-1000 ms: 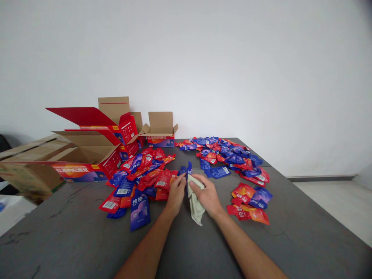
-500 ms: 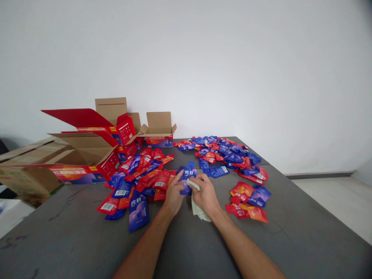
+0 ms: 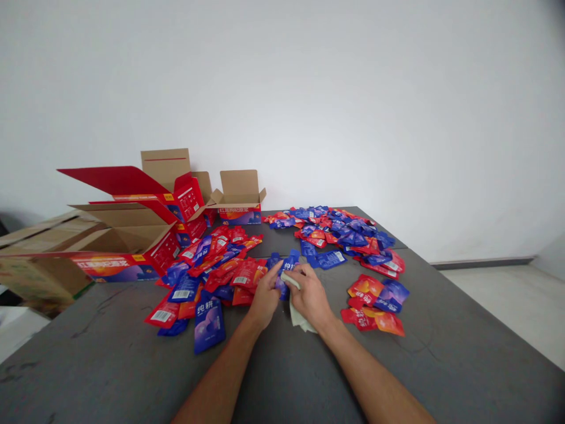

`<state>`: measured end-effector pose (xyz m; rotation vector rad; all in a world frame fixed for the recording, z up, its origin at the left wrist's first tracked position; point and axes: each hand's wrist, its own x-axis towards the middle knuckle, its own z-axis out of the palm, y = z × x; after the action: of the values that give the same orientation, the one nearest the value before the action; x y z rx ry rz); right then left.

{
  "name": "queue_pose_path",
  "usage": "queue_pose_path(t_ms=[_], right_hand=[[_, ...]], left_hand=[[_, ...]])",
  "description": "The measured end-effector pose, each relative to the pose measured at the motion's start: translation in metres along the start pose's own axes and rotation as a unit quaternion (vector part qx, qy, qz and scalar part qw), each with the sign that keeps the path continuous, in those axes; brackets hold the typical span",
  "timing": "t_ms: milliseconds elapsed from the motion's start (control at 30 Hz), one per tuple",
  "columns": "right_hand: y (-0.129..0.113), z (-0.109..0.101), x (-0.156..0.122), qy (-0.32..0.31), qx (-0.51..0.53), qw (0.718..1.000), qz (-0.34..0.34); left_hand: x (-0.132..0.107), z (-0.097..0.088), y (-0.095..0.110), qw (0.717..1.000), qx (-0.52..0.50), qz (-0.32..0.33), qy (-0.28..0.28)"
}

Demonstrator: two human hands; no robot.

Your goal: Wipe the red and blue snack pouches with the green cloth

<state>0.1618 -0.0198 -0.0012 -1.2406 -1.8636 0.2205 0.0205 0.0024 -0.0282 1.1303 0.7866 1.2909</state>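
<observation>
Between my two hands is a blue spouted pouch (image 3: 289, 265) with white lettering, raised off the table. My left hand (image 3: 265, 300) is closed on its left edge. A pale cloth (image 3: 301, 320) is bunched in my closed right hand (image 3: 311, 294), pressed against the pouch's front, and its loose end hangs below. Just left of my left hand spreads a heap of red and blue pouches (image 3: 214, 271), with one blue pouch (image 3: 209, 324) lying at its near edge. Right of my right hand lies a small group of red and blue pouches (image 3: 375, 294).
Open red printed cartons (image 3: 128, 265) stand at the left, with a smaller open carton (image 3: 239, 213) at the back. A long pile of pouches (image 3: 344, 229) runs along the back right of the dark table (image 3: 145, 365). Behind is a white wall (image 3: 353, 106).
The pouch has tilted between my hands, its spout end now leaning right. The cloth has shifted slightly on its face. The whole view has moved a little.
</observation>
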Motion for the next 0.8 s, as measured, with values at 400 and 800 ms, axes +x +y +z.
queue_pose_path(t_ms=[400, 800], right_hand=[[0.02, -0.011, 0.009, 0.09, -0.03, 0.992, 0.079], [-0.007, -0.004, 0.0, -0.084, -0.014, 0.996, -0.004]], left_hand=[[-0.009, 0.013, 0.01, 0.999, 0.018, -0.008, -0.033], [0.002, 0.0, -0.01, 1.0, 0.008, 0.007, 0.028]])
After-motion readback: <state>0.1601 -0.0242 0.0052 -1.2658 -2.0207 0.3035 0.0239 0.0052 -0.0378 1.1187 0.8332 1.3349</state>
